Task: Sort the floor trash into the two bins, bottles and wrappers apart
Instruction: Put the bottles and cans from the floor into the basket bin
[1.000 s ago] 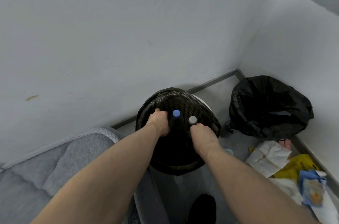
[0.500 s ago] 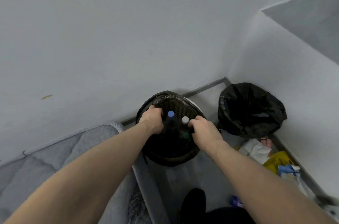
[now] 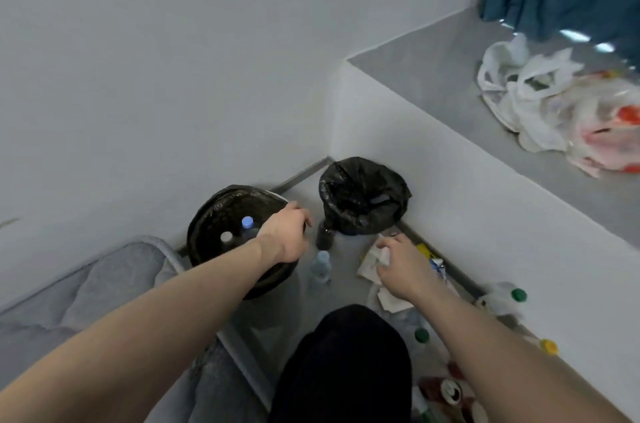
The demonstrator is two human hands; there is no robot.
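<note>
The left bin (image 3: 207, 249), lined with a black bag, holds two upright bottles, one with a blue cap (image 3: 247, 222) and one with a white cap (image 3: 226, 236). My left hand (image 3: 287, 237) hovers over its right rim, fingers loosely curled with nothing seen in them. The right bin (image 3: 363, 196), also black-bagged, stands in the corner. My right hand (image 3: 398, 267) reaches down to the floor and pinches a crumpled white wrapper (image 3: 369, 261). A clear bottle (image 3: 320, 267) and a dark bottle (image 3: 325, 238) stand between the bins.
More trash lies along the right wall: a yellow wrapper (image 3: 424, 249), green-capped bottles (image 3: 518, 294) (image 3: 421, 335), a yellow-capped bottle (image 3: 549, 347), and a can (image 3: 450, 391). White plastic bags (image 3: 533, 111) sit on the ledge. Grey bedding (image 3: 104, 284) lies left; my black-clad knee (image 3: 343, 363) is below.
Both hands have let go of the bottles, which now stand in the left bin. My right hand moved right and down to the white wrapper; the view swung right.
</note>
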